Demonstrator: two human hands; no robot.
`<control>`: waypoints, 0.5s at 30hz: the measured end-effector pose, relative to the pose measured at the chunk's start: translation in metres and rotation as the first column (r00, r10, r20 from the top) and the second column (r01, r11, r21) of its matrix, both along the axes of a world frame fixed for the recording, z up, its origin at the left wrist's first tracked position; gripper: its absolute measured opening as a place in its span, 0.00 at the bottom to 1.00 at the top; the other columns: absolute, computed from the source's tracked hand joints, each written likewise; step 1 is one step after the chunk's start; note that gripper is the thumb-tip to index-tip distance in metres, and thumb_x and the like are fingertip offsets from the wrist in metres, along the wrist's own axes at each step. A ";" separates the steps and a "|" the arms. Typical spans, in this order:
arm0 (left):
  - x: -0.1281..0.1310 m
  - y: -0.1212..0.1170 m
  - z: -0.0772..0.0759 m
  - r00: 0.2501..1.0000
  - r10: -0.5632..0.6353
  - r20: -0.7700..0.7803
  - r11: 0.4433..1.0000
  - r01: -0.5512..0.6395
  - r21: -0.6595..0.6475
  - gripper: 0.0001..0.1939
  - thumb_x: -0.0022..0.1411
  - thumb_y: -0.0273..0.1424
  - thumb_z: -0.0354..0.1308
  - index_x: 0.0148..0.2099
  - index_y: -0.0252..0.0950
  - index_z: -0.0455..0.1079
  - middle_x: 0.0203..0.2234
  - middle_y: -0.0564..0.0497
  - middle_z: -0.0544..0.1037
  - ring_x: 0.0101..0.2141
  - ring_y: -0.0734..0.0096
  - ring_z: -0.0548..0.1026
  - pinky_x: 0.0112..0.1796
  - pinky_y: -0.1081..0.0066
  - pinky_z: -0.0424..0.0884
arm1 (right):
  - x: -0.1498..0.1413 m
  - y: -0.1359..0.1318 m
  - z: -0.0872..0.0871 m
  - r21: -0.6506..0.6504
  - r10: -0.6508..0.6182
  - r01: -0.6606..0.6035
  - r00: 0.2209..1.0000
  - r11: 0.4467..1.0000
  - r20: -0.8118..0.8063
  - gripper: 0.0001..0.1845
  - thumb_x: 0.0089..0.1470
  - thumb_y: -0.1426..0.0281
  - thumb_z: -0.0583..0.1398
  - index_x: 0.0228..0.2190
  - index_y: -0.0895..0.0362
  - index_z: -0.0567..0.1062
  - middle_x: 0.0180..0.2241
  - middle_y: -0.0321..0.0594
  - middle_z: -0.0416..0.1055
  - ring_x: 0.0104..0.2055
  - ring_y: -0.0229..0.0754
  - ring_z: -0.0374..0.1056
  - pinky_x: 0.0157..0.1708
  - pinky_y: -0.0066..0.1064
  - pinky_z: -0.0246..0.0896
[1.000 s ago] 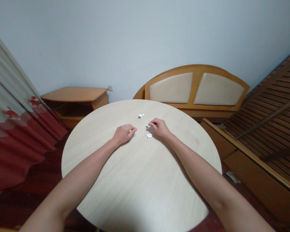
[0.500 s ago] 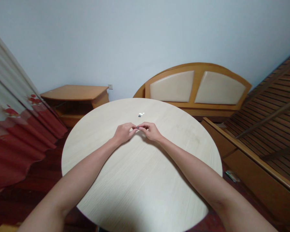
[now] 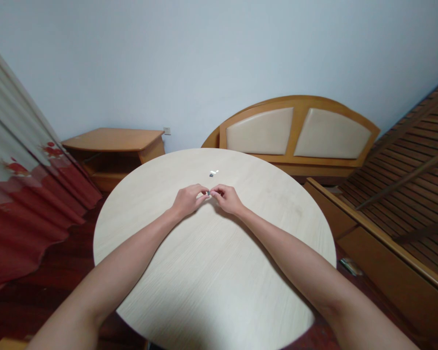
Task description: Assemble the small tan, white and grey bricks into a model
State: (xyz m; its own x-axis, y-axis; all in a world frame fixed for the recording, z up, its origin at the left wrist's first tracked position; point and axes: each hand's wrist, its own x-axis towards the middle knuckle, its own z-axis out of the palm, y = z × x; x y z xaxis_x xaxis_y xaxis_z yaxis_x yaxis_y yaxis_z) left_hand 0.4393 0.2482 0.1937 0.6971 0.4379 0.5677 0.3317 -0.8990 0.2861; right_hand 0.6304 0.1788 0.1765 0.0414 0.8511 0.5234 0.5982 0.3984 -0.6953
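Observation:
My left hand and my right hand meet fingertip to fingertip over the far half of a round pale wooden table. Both are closed in a pinch. Between the fingertips shows a tiny dark piece, held by both hands. A little beyond them, a small white and dark piece lies loose on the tabletop.
A low wooden side table stands at the back left beside a red and white curtain. A padded wooden headboard leans on the wall behind the table. A slatted bed frame stands at the right.
My hands, a hand's width apart a second ago, have come together. The small white piece beside my right hand then is gone from the table; a tiny dark piece sits between my fingertips.

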 end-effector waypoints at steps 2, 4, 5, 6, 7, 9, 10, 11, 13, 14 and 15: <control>0.000 0.001 -0.001 1.000 -0.008 0.000 1.000 0.008 0.006 0.10 0.70 0.37 0.58 0.46 0.38 0.77 0.38 0.48 0.83 0.39 0.66 0.79 0.41 0.69 0.70 | 0.000 0.001 -0.001 -0.003 0.005 -0.005 1.000 1.000 -0.006 0.10 0.60 0.68 0.59 0.31 0.57 0.79 0.30 0.39 0.77 0.31 0.38 0.68 0.34 0.29 0.62; 0.001 0.002 -0.002 1.000 -0.009 0.000 1.000 0.009 0.011 0.11 0.70 0.37 0.58 0.46 0.38 0.78 0.37 0.48 0.83 0.39 0.66 0.79 0.41 0.69 0.70 | 0.000 0.001 -0.001 0.005 -0.001 0.001 1.000 1.000 0.002 0.10 0.60 0.69 0.59 0.31 0.57 0.79 0.30 0.40 0.77 0.31 0.38 0.68 0.35 0.29 0.62; 0.001 0.002 -0.002 1.000 -0.009 0.001 1.000 0.009 0.014 0.11 0.70 0.37 0.58 0.46 0.38 0.78 0.37 0.48 0.83 0.39 0.66 0.79 0.41 0.69 0.70 | 0.000 0.000 -0.001 0.010 -0.006 0.006 1.000 1.000 0.010 0.10 0.60 0.69 0.59 0.31 0.57 0.79 0.30 0.40 0.77 0.31 0.38 0.68 0.35 0.29 0.62; 0.001 0.003 -0.003 1.000 -0.010 0.003 1.000 0.010 0.017 0.11 0.70 0.37 0.59 0.46 0.38 0.78 0.37 0.48 0.83 0.39 0.66 0.79 0.41 0.69 0.70 | -0.001 0.000 0.000 0.016 -0.012 0.012 1.000 1.000 0.018 0.10 0.60 0.69 0.59 0.31 0.57 0.79 0.30 0.40 0.77 0.31 0.38 0.68 0.35 0.30 0.62; 0.001 0.003 -0.003 1.000 -0.011 0.006 1.000 0.010 0.021 0.10 0.70 0.37 0.59 0.46 0.38 0.78 0.37 0.48 0.83 0.39 0.66 0.79 0.40 0.69 0.70 | -0.001 -0.001 0.001 0.022 -0.019 0.018 0.999 1.000 0.026 0.10 0.60 0.70 0.59 0.31 0.57 0.79 0.31 0.40 0.77 0.32 0.38 0.68 0.36 0.30 0.62; 0.001 0.004 -0.004 1.000 -0.012 0.014 1.000 0.012 0.027 0.10 0.70 0.37 0.59 0.45 0.37 0.78 0.37 0.48 0.83 0.39 0.65 0.79 0.40 0.69 0.70 | -0.002 -0.002 0.002 0.036 -0.027 0.026 0.999 0.999 0.043 0.10 0.60 0.71 0.59 0.31 0.57 0.80 0.31 0.40 0.77 0.32 0.39 0.68 0.36 0.30 0.62; 0.001 0.004 -0.004 1.000 -0.012 0.018 1.000 0.012 0.027 0.10 0.69 0.37 0.59 0.45 0.37 0.78 0.37 0.48 0.84 0.39 0.65 0.79 0.40 0.69 0.70 | -0.002 -0.002 0.003 0.044 -0.030 0.028 0.998 0.999 0.050 0.09 0.60 0.71 0.59 0.31 0.57 0.80 0.31 0.40 0.77 0.32 0.39 0.68 0.37 0.30 0.62; 0.001 0.004 -0.005 1.000 -0.012 0.019 1.000 0.011 0.027 0.10 0.69 0.37 0.59 0.45 0.37 0.79 0.37 0.47 0.84 0.38 0.65 0.79 0.40 0.69 0.70 | -0.003 -0.003 0.003 0.051 -0.031 0.029 0.998 0.998 0.055 0.09 0.60 0.71 0.59 0.30 0.57 0.79 0.31 0.40 0.77 0.32 0.39 0.69 0.37 0.30 0.62; 0.001 0.004 -0.005 1.000 -0.006 0.017 1.000 0.006 0.024 0.11 0.70 0.37 0.59 0.45 0.38 0.79 0.37 0.47 0.84 0.38 0.65 0.80 0.40 0.68 0.70 | -0.003 -0.004 0.004 0.062 -0.034 0.030 0.997 0.998 0.063 0.09 0.60 0.72 0.59 0.30 0.56 0.79 0.31 0.40 0.77 0.33 0.39 0.69 0.37 0.30 0.63; 0.001 0.004 -0.005 1.000 -0.003 0.015 1.000 0.003 0.022 0.11 0.70 0.37 0.59 0.45 0.38 0.79 0.36 0.48 0.84 0.38 0.65 0.80 0.40 0.68 0.70 | -0.003 -0.004 0.005 0.066 -0.035 0.030 0.997 0.997 0.067 0.09 0.60 0.72 0.59 0.30 0.56 0.79 0.31 0.40 0.77 0.33 0.39 0.69 0.38 0.31 0.63; 0.001 0.004 -0.005 1.000 0.000 0.012 1.000 0.000 0.021 0.11 0.70 0.38 0.59 0.45 0.38 0.79 0.36 0.48 0.84 0.37 0.65 0.80 0.40 0.68 0.70 | -0.003 -0.004 0.005 0.070 -0.035 0.030 0.997 0.997 0.072 0.09 0.60 0.72 0.59 0.30 0.56 0.79 0.31 0.40 0.77 0.33 0.39 0.69 0.38 0.31 0.63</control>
State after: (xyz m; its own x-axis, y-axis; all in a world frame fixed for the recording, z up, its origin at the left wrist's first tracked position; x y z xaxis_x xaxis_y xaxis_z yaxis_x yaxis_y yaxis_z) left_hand 0.4406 0.2524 0.1888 0.6899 0.4258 0.5854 0.3283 -0.9048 0.2711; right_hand 0.6273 0.1746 0.1814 0.0276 0.8115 0.5836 0.6596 0.4239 -0.6207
